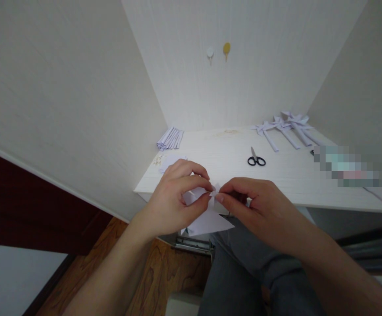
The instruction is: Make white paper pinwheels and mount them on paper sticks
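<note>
Desk (224, 169) centre is bare btwn scissors (256, 159) and front edge, so there's room to pass. Blocked: strip stack (170, 138) upper left, paper bows (286, 127) upper right, blurred item at right edge. Walls close in left, back & right. Both hands crowd the front edge w/ folded paper (207, 219).

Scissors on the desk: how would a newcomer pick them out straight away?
Start at the white desk in the alcove. Near its middle, beyond both hands, lie the scissors, handles toward the person. They are the only black-handled thing there; the bows and strips are white paper.

Blurred patch (349, 166) on desk (293, 175) (contents unreadable)
</note>
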### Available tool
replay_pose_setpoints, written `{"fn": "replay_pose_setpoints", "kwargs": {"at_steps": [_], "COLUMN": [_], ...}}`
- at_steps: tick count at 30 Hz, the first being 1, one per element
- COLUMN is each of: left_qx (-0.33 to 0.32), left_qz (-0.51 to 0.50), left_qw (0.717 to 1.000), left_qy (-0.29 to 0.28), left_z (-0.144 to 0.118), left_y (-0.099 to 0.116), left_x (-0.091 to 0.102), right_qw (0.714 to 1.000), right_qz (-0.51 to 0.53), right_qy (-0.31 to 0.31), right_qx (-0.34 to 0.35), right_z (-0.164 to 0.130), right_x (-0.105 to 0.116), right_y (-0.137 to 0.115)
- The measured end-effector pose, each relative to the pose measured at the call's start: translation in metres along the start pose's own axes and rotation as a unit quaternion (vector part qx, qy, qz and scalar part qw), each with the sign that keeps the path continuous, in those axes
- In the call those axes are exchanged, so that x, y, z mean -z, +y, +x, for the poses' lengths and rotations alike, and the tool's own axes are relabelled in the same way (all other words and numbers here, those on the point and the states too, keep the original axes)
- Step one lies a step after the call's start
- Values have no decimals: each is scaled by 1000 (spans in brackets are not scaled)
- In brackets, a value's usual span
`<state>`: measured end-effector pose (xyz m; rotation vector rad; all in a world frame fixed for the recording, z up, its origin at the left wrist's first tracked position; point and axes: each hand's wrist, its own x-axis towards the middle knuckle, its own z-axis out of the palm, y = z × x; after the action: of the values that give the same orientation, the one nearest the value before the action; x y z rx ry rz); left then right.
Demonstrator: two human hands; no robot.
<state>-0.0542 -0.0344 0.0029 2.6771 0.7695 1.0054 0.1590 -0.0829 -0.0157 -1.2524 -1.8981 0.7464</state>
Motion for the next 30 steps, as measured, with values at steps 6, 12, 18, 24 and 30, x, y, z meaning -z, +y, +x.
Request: {"fn": "replay_pose_setpoints", "kwargs": {"at_steps": [6, 12, 18, 24, 30], "left_qx": [6, 0, 7, 2, -8], "left_qz": [6, 3, -34, -38, -35], "left_qw": [1000, 1000, 999, 999, 999], "left_qy": [15, -1, -4, -24, -27], "left_z": [0, -1, -3, -3, -3], "left_y": [0, 0, -1, -1, -3], "left_x": [3, 4, 3, 3, 3], "right_qw": [1000, 998, 999, 999, 998], "right_qz": [25, 26, -2, 9, 41], "right_qy": [5, 27, -1, -13, -36], "right_qx": [-2, 42, 52, 38, 19], "right_z": [-1, -2, 0, 0, 0], "right_x": [-1, -3, 0, 2, 5], "right_y": [1, 3, 2, 3, 3]}}
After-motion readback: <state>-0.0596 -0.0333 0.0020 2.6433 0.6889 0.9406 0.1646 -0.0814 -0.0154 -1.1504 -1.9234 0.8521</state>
